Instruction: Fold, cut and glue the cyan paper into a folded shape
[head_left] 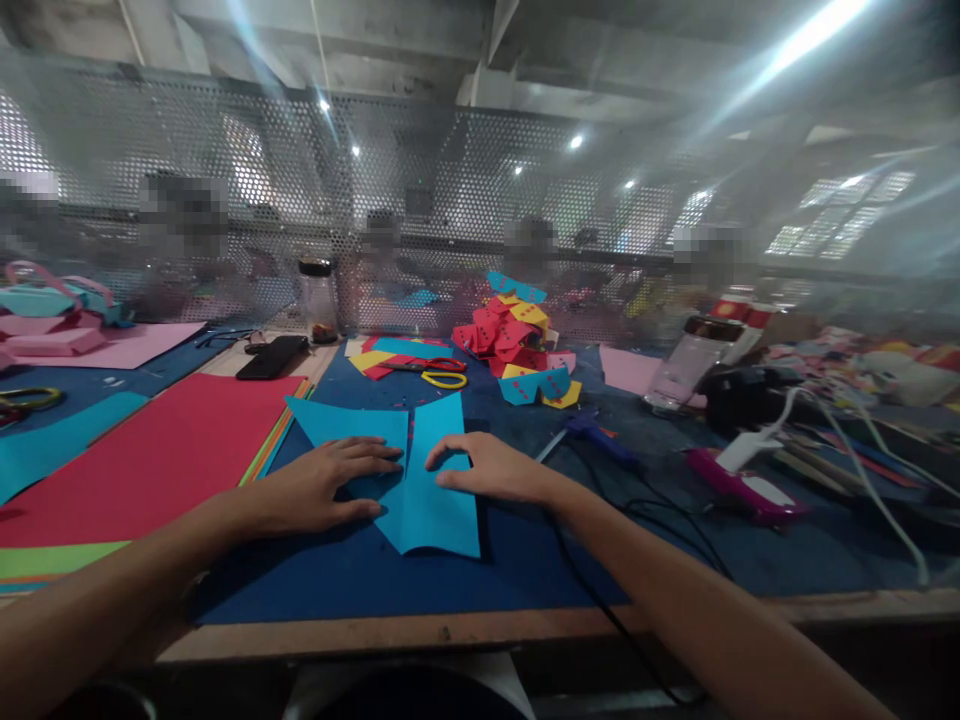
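Note:
A cut sheet of blue paper [442,520] lies in front of me, with a slit running down from its top edge and a fold line below it. My left hand [334,485] rests flat on the paper's left part, fingers stretched to the right. Over the right part is my right hand [480,465], its thumb and fingers curved and apart with nothing between them. Beyond the paper lie scissors [442,378] with yellow handles, beside red, yellow and blue paper scraps [367,360].
Left is a stack of coloured sheets, red [165,450] on top, with a black phone [274,357] behind. A pile of folded paper pieces [510,335] stands at the back. Rightward are a blue glue gun [600,437], a magenta power strip [742,485], cables and a glass jar [694,365].

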